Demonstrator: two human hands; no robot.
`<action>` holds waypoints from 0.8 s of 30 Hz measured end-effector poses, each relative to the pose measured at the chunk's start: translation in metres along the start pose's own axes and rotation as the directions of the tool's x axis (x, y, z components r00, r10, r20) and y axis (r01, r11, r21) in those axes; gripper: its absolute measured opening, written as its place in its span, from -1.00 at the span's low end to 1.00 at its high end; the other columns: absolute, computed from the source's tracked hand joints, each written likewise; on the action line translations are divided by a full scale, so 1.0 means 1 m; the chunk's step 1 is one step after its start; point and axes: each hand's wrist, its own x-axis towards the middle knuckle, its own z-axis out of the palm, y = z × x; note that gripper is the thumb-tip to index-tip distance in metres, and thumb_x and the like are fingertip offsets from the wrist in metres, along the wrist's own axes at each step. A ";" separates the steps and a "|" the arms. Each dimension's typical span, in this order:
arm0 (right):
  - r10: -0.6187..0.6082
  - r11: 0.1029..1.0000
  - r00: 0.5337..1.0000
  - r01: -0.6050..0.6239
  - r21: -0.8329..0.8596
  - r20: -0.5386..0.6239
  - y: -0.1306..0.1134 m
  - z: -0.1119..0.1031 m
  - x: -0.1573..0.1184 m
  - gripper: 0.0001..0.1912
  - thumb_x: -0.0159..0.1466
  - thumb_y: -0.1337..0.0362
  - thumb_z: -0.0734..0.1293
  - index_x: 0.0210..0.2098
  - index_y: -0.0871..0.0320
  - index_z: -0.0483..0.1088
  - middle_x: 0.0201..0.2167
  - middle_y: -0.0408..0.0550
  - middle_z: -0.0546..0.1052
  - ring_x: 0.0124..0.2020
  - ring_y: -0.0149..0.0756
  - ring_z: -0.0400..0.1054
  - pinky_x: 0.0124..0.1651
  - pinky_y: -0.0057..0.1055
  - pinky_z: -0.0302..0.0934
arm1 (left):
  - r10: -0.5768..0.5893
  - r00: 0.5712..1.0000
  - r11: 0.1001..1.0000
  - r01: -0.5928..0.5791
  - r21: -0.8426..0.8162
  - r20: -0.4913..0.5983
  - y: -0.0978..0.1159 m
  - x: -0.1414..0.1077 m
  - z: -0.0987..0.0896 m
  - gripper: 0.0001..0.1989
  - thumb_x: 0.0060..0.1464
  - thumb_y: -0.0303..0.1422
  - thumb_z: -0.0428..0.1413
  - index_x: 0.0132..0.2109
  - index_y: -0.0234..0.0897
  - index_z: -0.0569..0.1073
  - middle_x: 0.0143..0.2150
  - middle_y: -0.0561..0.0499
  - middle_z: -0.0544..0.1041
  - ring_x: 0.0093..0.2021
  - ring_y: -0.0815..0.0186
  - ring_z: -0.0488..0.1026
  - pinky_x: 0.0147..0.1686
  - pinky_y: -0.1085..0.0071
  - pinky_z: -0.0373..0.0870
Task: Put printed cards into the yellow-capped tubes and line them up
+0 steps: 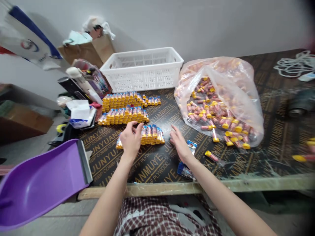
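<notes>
My left hand [132, 139] is over the front stack of small yellow-capped tubes [154, 134], its fingers curled at the tubes; whether it grips one is hard to see. To the right of that stack, my right hand [179, 142] hovers with fingers apart and holds nothing. Two longer stacked rows of tubes [123, 114] lie behind. A blue and white packet [192, 146] is beside my right hand, and a blue packet [185, 171] lies under the right wrist. One pink tube with a yellow cap [211, 156] lies farther right.
A large clear bag [248, 98] of pink tubes lies open at the right. Behind the rows stands a white basket [145, 75]. A purple dustpan [46, 180] is at the left, a white cable [292, 64] at the far right. The wooden table edge [157, 189] runs in front.
</notes>
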 end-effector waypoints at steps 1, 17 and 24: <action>-0.046 0.999 0.998 0.045 -0.027 -0.042 -0.003 -0.011 -0.004 -0.43 0.27 -0.08 0.18 0.21 -0.04 0.11 0.25 -0.01 0.19 0.24 -0.19 0.12 0.19 -0.11 0.13 | 0.015 1.000 0.997 -0.014 -0.073 0.007 0.003 -0.013 0.002 -0.64 0.14 -0.06 -0.02 -0.22 -0.25 0.47 -0.48 0.04 0.44 -0.44 0.32 0.35 -0.37 0.46 0.19; -0.333 0.609 0.926 0.068 -0.790 -0.178 0.024 -0.148 -0.071 -0.69 0.14 0.11 0.35 -0.18 0.12 0.48 -0.28 0.07 0.49 -0.22 -0.03 0.30 -0.09 -0.05 0.20 | 0.028 0.689 0.979 -0.165 0.119 0.724 0.039 -0.139 0.058 -0.75 0.09 -0.12 0.09 -0.33 -0.22 0.41 -0.32 -0.01 0.50 -0.34 0.26 0.41 -0.39 0.42 0.09; -0.309 0.562 0.945 0.088 -0.822 -0.110 0.015 -0.138 -0.075 -0.69 0.24 0.18 0.27 -0.06 0.12 0.43 -0.33 0.03 0.44 -0.28 -0.08 0.33 -0.19 -0.14 0.24 | 0.000 0.703 0.985 -0.124 0.122 0.712 0.038 -0.137 0.069 -0.85 0.01 -0.26 0.17 -0.41 -0.22 0.42 -0.37 0.02 0.51 -0.35 0.27 0.41 -0.40 0.43 0.08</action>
